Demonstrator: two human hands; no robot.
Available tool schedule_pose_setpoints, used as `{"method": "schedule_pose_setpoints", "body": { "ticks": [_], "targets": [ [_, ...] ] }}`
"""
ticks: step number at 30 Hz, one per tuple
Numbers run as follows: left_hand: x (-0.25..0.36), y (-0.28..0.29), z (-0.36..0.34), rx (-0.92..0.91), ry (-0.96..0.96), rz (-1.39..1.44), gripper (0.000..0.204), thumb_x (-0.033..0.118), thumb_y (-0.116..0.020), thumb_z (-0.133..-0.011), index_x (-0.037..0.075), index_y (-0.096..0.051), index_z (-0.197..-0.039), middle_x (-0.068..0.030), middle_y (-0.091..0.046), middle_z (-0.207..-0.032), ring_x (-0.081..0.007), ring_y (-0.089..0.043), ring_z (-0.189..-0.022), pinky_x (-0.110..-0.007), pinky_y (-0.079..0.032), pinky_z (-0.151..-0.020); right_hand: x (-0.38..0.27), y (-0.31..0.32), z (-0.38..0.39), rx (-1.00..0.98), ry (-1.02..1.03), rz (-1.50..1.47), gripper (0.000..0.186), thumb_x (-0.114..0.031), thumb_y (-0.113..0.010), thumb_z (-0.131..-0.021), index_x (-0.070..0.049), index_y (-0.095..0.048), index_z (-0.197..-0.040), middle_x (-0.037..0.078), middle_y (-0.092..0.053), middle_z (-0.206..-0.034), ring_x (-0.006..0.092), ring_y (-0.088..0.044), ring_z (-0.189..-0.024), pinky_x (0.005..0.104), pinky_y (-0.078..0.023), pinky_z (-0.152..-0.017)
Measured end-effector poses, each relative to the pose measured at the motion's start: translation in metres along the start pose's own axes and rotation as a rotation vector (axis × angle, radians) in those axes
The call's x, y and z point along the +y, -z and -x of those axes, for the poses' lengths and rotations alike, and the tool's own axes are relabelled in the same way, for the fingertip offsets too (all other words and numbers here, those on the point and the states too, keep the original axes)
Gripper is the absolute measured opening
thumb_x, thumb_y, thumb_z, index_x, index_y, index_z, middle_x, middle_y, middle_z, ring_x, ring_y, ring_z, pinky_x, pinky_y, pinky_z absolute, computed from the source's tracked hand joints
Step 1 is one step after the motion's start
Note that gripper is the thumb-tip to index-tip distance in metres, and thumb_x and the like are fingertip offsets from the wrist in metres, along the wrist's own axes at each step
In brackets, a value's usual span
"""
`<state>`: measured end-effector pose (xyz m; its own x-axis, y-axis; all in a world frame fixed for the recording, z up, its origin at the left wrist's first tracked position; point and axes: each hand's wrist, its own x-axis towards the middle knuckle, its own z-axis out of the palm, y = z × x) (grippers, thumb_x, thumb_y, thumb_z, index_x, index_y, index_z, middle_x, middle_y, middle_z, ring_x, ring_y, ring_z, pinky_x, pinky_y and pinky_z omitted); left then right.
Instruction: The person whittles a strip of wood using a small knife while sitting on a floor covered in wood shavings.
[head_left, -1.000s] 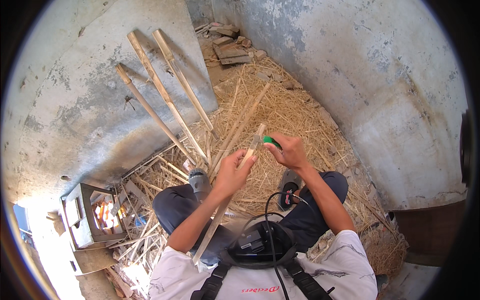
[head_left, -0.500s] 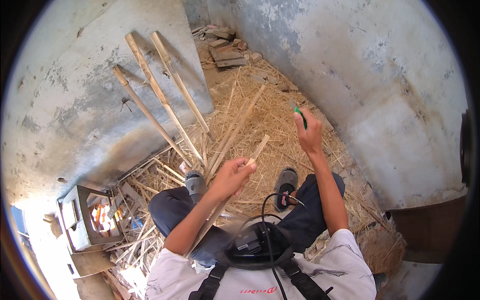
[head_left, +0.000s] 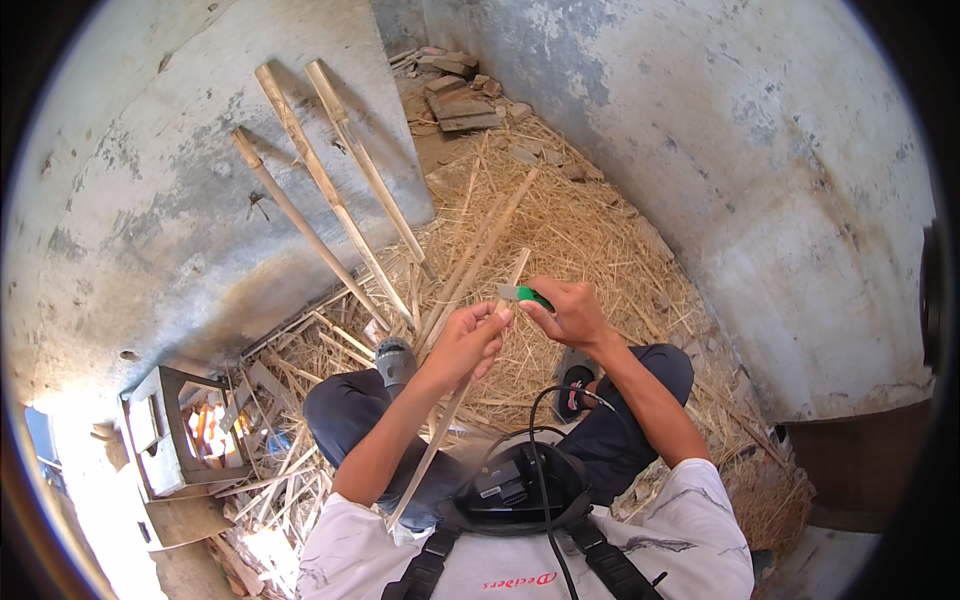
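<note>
My left hand [head_left: 467, 343] is closed round a thin flat strip of pale wood, maybe bamboo [head_left: 437, 449]. The strip slants from my lap up past my fingers, its far end rising beyond them. In my right hand [head_left: 572, 312] is a green-handled knife [head_left: 533, 297], gripped with the fingers wrapped round the handle. Its short metal blade points left and lies across the strip, just beyond my left thumb. Whether the edge bites into the wood cannot be made out.
Three poles [head_left: 318, 187] lean on the left wall. Straw-like shavings [head_left: 580, 230] cover the floor, with long strips [head_left: 487, 250] lying ahead of my feet. Bricks [head_left: 465, 105] are piled in the far corner. A broken box frame [head_left: 165, 440] stands at left; a black cable [head_left: 535, 430] crosses my lap.
My right hand has come down and left with the knife, from apart at the right to the strip. The strip's lower end shows more beside my left forearm.
</note>
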<state>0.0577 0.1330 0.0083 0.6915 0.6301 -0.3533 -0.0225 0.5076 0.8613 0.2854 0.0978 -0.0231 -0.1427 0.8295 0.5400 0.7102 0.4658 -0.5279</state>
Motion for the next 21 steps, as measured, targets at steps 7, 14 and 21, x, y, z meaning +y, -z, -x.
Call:
{"method": "schedule_pose_setpoints", "body": {
  "ticks": [7, 14, 21],
  "targets": [
    [0.003, 0.002, 0.000, -0.036, 0.004, 0.003, 0.026, 0.031, -0.059, -0.110, 0.005, -0.060, -0.105, 0.0077, -0.045, -0.061, -0.0006, -0.037, -0.038, -0.018, -0.028, -0.036, 0.001, 0.002, 0.002, -0.002, -0.047, -0.015, 0.029, -0.033, -0.073, -0.098, -0.005, -0.070, -0.105, 0.013, -0.071, -0.080, 0.0310, -0.069, -0.064, 0.0397, -0.051, -0.056],
    [0.006, 0.002, 0.003, -0.041, 0.028, 0.040, 0.025, 0.030, -0.059, -0.111, 0.006, -0.059, -0.101, 0.0079, -0.044, -0.059, -0.0005, -0.036, -0.038, -0.018, -0.027, -0.035, 0.006, 0.006, 0.000, 0.025, -0.114, -0.012, 0.028, -0.032, -0.071, -0.100, -0.004, -0.071, -0.105, 0.014, -0.067, -0.073, 0.0293, -0.068, -0.061, 0.0391, -0.049, -0.054],
    [0.008, 0.000, 0.011, -0.164, 0.092, -0.017, 0.024, 0.031, -0.060, -0.109, 0.009, -0.059, -0.101, 0.0062, -0.045, -0.060, -0.0040, -0.038, -0.038, -0.022, -0.029, -0.036, 0.048, 0.037, -0.006, 0.164, -0.457, 0.101, 0.034, -0.038, -0.060, -0.107, -0.006, -0.069, -0.104, 0.010, -0.059, -0.063, 0.0180, -0.056, -0.050, 0.0374, -0.043, -0.049]
  ]
}}
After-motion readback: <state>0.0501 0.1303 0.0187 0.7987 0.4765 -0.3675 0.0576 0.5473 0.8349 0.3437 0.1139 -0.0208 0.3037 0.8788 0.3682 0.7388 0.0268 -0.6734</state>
